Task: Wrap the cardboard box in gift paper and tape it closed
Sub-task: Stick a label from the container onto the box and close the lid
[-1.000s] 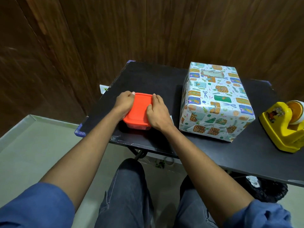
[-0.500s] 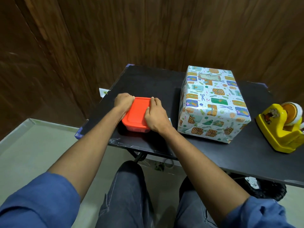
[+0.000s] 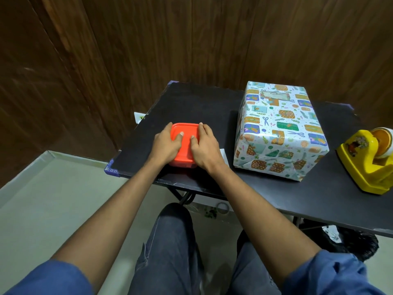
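Wrapped box (image 3: 278, 133) (glossy patterned paper) stands beside yellow tape dispenser (image 3: 370, 160).

Both hands have shifted on the red tub (image 3: 185, 145). A second ago the left hand (image 3: 167, 145) and right hand (image 3: 205, 149) clasped its sides, thumbs along the edges. Now both thumbs lie on top of the lid, tips near its middle, pressing down, while the fingers wrap the 9 and 3 o'clock sides. The tub sits slightly nearer the tabletop's (image 3: 212, 105) 6 o'clock edge than before.
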